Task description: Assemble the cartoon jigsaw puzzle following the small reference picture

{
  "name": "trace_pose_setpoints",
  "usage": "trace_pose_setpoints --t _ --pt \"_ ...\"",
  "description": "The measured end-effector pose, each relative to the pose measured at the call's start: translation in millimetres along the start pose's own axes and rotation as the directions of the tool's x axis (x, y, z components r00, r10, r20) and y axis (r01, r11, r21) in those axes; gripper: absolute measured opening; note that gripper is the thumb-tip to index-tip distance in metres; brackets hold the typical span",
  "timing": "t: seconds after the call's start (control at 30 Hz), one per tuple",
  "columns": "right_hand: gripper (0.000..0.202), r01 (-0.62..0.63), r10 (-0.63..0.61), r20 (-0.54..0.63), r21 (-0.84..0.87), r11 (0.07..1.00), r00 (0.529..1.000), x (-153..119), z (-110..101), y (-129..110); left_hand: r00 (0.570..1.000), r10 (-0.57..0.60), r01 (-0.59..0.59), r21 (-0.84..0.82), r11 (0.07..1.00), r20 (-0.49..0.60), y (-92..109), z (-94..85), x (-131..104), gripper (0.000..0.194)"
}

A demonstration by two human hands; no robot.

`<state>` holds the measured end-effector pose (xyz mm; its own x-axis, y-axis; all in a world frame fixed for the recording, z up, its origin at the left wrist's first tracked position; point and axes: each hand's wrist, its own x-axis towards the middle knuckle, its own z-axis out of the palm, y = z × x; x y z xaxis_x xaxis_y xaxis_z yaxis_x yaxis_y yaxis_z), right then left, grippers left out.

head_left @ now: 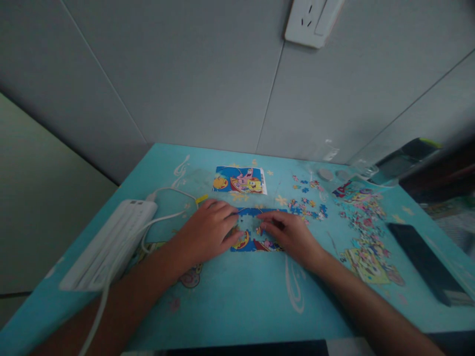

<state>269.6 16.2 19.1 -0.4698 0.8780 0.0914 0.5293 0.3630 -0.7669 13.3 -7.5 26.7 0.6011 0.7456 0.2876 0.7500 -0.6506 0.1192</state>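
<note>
A partly joined jigsaw [245, 245] with blue edges lies on the light blue table, with a gap in its middle. My left hand [210, 230] rests at its left side, fingers apart, thumb and fingertips over the puzzle's left edge. On the right, my right hand [287, 230] pinches near the gap, beside a small yellow and red piece [259, 230]; whether its fingertips grip that piece is too small to tell. Behind the jigsaw lies a printed picture card [239, 180] with cartoon figures.
Loose pieces [308, 208] lie right of the jigsaw, with a larger pile [365, 217] beyond. A dark phone [426, 262] is at the far right. A white power strip [111, 244] with cables lies left. Clear containers stand at the back right.
</note>
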Motion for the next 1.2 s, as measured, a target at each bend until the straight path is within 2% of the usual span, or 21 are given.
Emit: trace_pose_setpoints --t 0.2,0.37,0.7,0.9,1.2 --pt "0.019 0.124 -0.119 0.046 -0.108 0.986 0.992 4.3 2.7 -8.0 1.000 -0.001 0.001 0.008 1.000 0.029 1.4 -2.1 -1.3 0.049" --pt "0.017 0.242 -0.230 0.093 -0.159 0.957 0.969 5.9 2.9 -9.3 0.999 0.000 -0.001 0.021 1.000 0.048 2.4 -2.3 -1.1 0.054" --pt "0.016 0.320 -0.304 0.109 -0.199 0.926 0.947 8.2 4.3 -8.2 0.999 0.000 -0.002 0.038 0.999 0.047 3.4 -1.6 -1.4 0.055" --pt "0.017 0.310 -0.294 0.110 -0.168 0.936 0.949 8.7 1.0 -6.4 1.000 0.007 -0.007 0.025 1.000 0.014 2.7 1.4 -1.9 0.055" --pt "0.015 0.330 -0.309 0.134 -0.183 0.926 0.942 9.3 4.1 -5.9 0.999 -0.004 0.003 0.028 1.000 0.044 2.6 -0.8 -1.6 0.055"
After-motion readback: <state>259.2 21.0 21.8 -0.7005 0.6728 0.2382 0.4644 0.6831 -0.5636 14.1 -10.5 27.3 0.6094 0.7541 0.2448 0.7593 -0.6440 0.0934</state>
